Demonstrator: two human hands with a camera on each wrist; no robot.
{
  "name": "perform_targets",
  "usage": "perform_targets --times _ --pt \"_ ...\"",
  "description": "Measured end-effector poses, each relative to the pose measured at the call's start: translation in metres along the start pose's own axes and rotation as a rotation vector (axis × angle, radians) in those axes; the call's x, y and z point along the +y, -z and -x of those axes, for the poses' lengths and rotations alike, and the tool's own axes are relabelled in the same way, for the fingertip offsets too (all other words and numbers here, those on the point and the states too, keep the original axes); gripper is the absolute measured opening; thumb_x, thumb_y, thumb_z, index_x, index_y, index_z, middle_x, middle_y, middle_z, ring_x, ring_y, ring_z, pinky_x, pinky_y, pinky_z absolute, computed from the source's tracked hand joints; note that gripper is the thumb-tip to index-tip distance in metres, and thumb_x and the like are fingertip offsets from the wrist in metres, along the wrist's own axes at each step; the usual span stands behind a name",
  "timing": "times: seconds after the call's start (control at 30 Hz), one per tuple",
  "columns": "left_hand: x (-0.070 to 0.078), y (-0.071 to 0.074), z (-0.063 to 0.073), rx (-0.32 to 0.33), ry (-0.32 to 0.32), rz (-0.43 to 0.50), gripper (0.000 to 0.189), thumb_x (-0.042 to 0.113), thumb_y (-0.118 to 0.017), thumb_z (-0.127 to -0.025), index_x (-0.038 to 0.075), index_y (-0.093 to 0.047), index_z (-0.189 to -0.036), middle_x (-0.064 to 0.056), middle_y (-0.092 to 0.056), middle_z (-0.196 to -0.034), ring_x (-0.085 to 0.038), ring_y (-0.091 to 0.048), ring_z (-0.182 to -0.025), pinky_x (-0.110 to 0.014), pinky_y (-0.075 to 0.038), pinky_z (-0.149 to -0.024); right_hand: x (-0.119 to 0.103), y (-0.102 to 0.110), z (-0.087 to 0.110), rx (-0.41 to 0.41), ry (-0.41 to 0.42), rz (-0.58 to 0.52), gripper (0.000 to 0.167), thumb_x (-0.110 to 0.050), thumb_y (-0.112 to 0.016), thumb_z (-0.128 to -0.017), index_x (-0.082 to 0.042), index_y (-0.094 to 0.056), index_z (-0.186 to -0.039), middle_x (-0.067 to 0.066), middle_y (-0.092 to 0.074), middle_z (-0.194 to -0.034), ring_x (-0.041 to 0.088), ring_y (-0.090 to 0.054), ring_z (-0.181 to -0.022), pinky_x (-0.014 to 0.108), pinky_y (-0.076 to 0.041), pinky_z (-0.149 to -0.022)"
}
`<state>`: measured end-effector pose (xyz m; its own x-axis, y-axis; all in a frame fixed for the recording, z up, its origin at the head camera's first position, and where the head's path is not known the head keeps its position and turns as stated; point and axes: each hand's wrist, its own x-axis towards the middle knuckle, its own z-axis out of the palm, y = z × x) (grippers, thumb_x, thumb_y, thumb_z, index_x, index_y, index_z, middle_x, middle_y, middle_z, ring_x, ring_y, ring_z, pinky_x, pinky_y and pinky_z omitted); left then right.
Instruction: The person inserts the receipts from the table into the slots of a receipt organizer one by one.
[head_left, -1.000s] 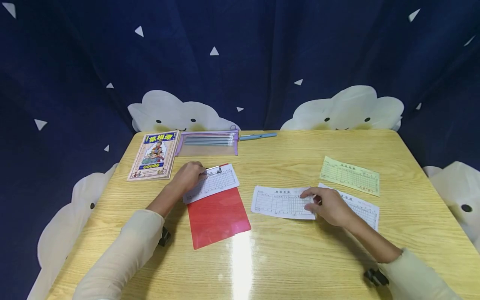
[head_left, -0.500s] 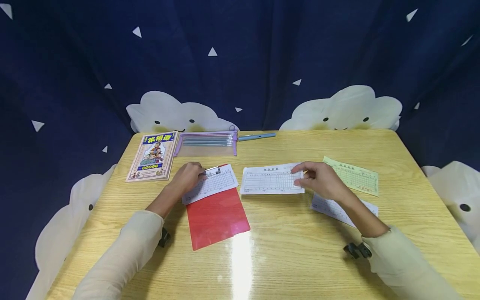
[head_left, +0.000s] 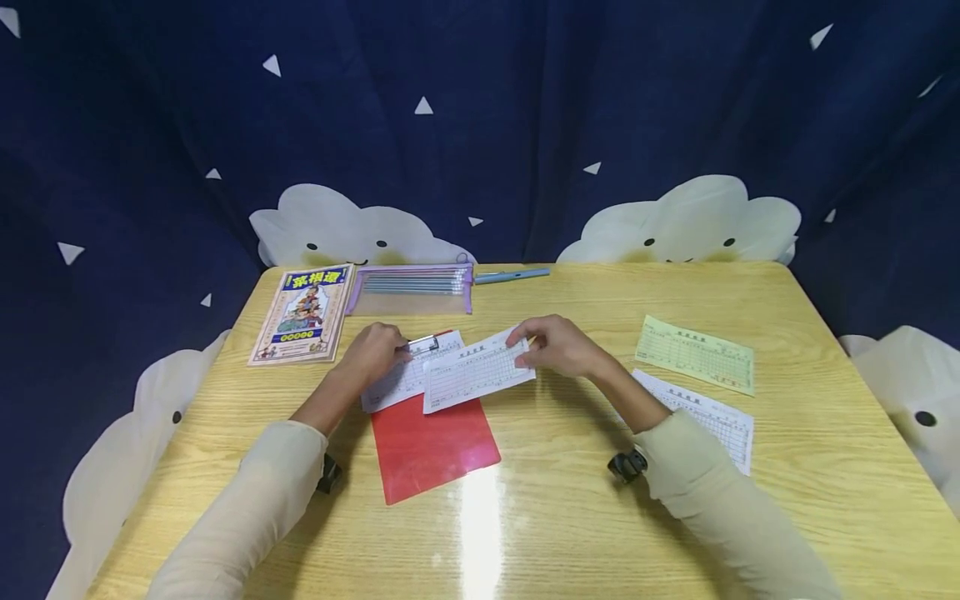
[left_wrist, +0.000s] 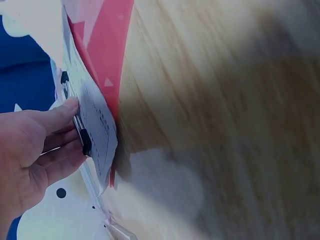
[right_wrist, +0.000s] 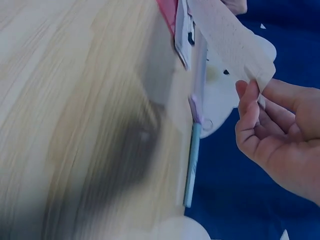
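My left hand [head_left: 372, 353] grips the metal clip [head_left: 422, 343] at the top of a red clipboard [head_left: 435, 450]. In the left wrist view the thumb lies on the clip [left_wrist: 79, 125], with fingers behind it. Under the clip lies a white printed form slip [head_left: 397, 383], covering the board's upper part. My right hand [head_left: 561, 345] pinches the right end of another white form slip [head_left: 480, 368]. This slip overlaps the clipped one in the head view, its left end over the board. In the right wrist view thumb and fingertips pinch the corner of the slip [right_wrist: 235, 45].
On the right lie a green form slip [head_left: 696, 354] and a white one [head_left: 708, 417], partly behind the right forearm. Along the back are a comic-covered book [head_left: 303, 317], a mesh pencil pouch [head_left: 411, 289] with purple trim and a blue pen [head_left: 512, 276].
My right hand has lifted the white slip from the table and carried it left to the clipboard, tilting it. The left hand has stayed on the clip.
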<state>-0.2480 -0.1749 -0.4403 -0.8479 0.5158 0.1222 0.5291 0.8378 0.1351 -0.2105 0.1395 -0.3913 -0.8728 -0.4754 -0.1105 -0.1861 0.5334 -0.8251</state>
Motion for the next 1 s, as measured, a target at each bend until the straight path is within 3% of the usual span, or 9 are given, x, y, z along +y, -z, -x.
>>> perform_targets --times 0.37,0.5,0.6,0.8,1.0 --pt "-0.001 -0.001 0.0 0.006 -0.028 0.007 0.013 0.015 -0.074 -0.08 0.006 -0.071 -0.071 -0.007 -0.066 -0.07 -0.021 -0.063 -0.066 -0.035 -0.052 -0.06 -0.004 -0.041 -0.042 -0.036 -0.049 0.086 0.023 0.0 -0.071 -0.077 -0.004 -0.069 -0.099 0.009 -0.066 -0.085 0.01 -0.047 -0.061 0.019 -0.036 -0.05" --pt "0.0 -0.001 0.001 0.004 -0.012 0.017 0.012 0.015 -0.074 -0.08 0.005 -0.072 -0.074 -0.008 -0.068 -0.073 -0.022 -0.064 -0.068 -0.036 -0.053 -0.062 -0.006 -0.053 -0.052 -0.038 -0.066 0.149 0.022 0.0 -0.07 -0.076 -0.007 -0.07 -0.097 0.009 -0.068 -0.095 0.014 -0.052 -0.075 0.019 -0.041 -0.06" --pt "0.001 -0.002 0.002 0.026 -0.038 0.022 0.013 0.014 -0.074 -0.079 0.004 -0.07 -0.072 -0.008 -0.067 -0.071 -0.024 -0.065 -0.067 -0.037 -0.054 -0.062 -0.009 -0.061 -0.059 -0.041 -0.086 0.2 0.02 -0.003 -0.072 -0.077 -0.009 -0.07 -0.096 0.007 -0.069 -0.099 0.015 -0.054 -0.084 0.02 -0.043 -0.068" --pt "-0.001 -0.008 0.005 0.086 -0.109 0.007 0.013 0.013 -0.074 -0.078 0.003 -0.069 -0.072 -0.009 -0.066 -0.071 -0.026 -0.066 -0.069 -0.036 -0.055 -0.065 -0.013 -0.073 -0.068 0.006 -0.102 0.273 0.018 -0.007 -0.075 -0.076 -0.009 -0.07 -0.094 0.002 -0.066 -0.085 0.014 -0.05 -0.081 0.023 -0.042 -0.074" --pt "-0.002 -0.008 0.007 0.1 -0.115 -0.01 0.01 0.012 -0.072 -0.08 0.002 -0.071 -0.076 -0.01 -0.066 -0.073 -0.026 -0.066 -0.071 -0.036 -0.056 -0.067 -0.011 -0.078 -0.074 0.032 -0.105 0.288 0.018 -0.007 -0.075 -0.076 -0.009 -0.071 -0.094 0.002 -0.064 -0.083 0.016 -0.051 -0.084 0.026 -0.044 -0.079"
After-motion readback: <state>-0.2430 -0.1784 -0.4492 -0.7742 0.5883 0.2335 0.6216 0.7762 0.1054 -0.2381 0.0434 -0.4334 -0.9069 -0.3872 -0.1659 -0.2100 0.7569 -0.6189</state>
